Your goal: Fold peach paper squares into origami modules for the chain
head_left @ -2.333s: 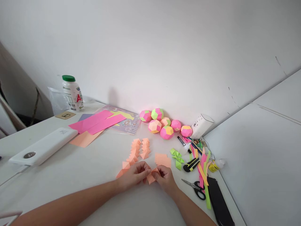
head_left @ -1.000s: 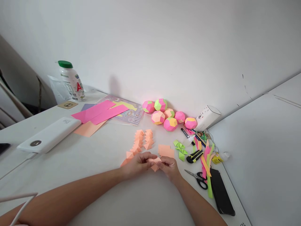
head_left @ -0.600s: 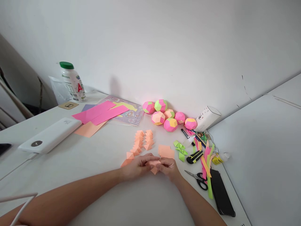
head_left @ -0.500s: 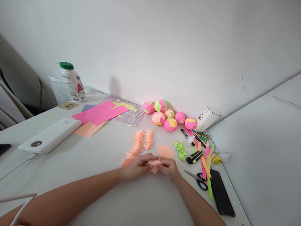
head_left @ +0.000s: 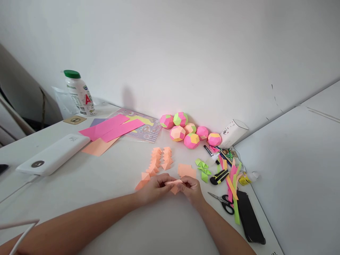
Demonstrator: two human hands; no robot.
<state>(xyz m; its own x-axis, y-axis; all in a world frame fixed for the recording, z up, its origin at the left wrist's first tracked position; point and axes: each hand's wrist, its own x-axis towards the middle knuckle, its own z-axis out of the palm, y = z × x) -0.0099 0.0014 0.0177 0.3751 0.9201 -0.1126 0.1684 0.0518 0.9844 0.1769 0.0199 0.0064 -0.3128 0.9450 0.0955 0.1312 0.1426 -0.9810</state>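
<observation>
Between my two hands is a small folded piece of orange paper (head_left: 175,190), its lower corner pointing toward me. My left hand (head_left: 155,187) pinches its left side with thumb and fingers. On the other side my right hand (head_left: 191,189) grips the right edge, thumb in front. Beyond my left hand, folded orange paper units (head_left: 154,164) run in a row, with a shorter row (head_left: 167,157) beside it. Flat orange paper pieces (head_left: 187,171) lie just behind my right hand. Folded green units (head_left: 204,170) sit farther right.
Several faceted paper balls (head_left: 191,140) line the wall. A cutter (head_left: 219,177), scissors (head_left: 224,202), paper strips (head_left: 234,184) and a black phone (head_left: 249,216) lie on the right. Pink sheets (head_left: 111,128), a white power bank (head_left: 54,154) and a bottle (head_left: 79,94) are on the left.
The orange paper's upper part has been folded down or tilted, so its top edge looks narrower. My right fingers have curled a little closer over it. The camera view has shifted slightly.
</observation>
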